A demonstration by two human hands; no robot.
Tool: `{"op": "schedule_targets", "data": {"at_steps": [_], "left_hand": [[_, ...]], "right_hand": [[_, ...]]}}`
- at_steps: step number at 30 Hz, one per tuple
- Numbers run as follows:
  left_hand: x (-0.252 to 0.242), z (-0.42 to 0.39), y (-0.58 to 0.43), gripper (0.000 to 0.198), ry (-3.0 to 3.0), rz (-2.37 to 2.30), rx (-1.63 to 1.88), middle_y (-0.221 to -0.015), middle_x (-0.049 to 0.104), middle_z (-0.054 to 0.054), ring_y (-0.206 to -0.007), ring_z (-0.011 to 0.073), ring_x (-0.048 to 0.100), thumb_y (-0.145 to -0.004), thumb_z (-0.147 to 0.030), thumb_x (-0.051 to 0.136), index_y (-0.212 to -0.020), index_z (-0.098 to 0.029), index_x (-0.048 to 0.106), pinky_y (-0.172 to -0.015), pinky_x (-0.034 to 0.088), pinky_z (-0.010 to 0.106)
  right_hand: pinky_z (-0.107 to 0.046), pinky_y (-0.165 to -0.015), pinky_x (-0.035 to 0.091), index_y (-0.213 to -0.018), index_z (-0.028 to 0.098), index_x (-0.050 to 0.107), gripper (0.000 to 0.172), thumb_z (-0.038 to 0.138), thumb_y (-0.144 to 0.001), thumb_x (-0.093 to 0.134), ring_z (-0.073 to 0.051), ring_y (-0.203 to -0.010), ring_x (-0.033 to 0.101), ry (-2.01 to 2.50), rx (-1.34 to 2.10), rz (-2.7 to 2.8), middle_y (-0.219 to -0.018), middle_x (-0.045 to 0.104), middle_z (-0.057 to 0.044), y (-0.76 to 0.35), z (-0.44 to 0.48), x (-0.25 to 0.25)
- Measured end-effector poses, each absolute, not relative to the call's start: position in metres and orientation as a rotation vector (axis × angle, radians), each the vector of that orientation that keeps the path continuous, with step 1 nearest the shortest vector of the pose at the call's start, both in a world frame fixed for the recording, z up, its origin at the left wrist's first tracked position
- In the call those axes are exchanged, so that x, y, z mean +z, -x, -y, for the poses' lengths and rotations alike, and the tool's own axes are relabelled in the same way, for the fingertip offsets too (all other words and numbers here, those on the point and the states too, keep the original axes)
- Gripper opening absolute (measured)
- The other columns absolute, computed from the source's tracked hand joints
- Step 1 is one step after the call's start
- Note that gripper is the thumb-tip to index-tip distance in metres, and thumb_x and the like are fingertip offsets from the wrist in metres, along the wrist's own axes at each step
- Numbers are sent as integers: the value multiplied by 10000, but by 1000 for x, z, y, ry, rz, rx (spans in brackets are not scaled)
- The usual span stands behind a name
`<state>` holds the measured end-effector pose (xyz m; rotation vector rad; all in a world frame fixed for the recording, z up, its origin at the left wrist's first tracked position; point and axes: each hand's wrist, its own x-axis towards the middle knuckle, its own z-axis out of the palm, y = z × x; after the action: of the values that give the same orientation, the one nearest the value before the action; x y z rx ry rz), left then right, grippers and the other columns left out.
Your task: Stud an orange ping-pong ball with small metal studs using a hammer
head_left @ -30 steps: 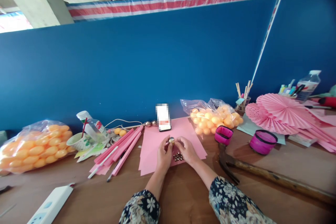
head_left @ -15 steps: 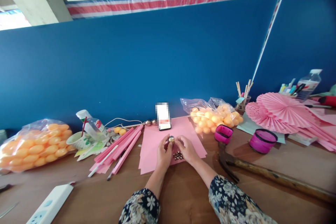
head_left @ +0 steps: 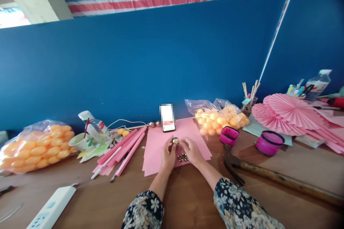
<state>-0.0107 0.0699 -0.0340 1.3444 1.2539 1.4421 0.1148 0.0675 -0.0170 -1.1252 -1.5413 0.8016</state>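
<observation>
Between the fingertips of my left hand (head_left: pixel 168 154) is a small shiny ball (head_left: pixel 175 141), gold and silver in colour. My right hand (head_left: pixel 191 150) is beside it, thumb and fingers drawn together close to the ball's right side; whether they pinch something small is hidden. Both hands are over pink paper sheets (head_left: pixel 154 150) on the table. Below the ball, between my wrists, lies a little pile of shiny metallic pieces (head_left: pixel 182 157). A phone (head_left: pixel 168 123) leans upright behind the hands, its picture partly blurred out. Two shiny balls (head_left: pixel 154 124) sit left of it.
Bags of orange balls (head_left: pixel 37 148) stand at left and behind right. Pink strips (head_left: pixel 129 146) lie left, with a power strip (head_left: pixel 51 209) nearer. A hammer (head_left: pixel 258 171), magenta bands (head_left: pixel 269 144) and pink paper fans (head_left: pixel 290 114) occupy the right. A blue partition (head_left: pixel 161 57) rises behind.
The view has shifted very slightly. Both hands stay in nearly the same place, with the shiny ball still in the left fingertips.
</observation>
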Motion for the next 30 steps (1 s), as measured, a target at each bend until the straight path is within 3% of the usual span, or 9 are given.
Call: {"op": "schedule_targets", "data": {"at_steps": [30], "left_hand": [[-32,-68,9,427,-1336,-1200,1434,-1072,616,103,-981,211,577,-755,-295,548,-1164,-181,498,-876,437,372]], "right_hand": [[-277,-655,432,-773,193,557,204,342,-814,423,-171,-706,570,1114,812,1542,-752,624,-17,-115,-68,-18]]}}
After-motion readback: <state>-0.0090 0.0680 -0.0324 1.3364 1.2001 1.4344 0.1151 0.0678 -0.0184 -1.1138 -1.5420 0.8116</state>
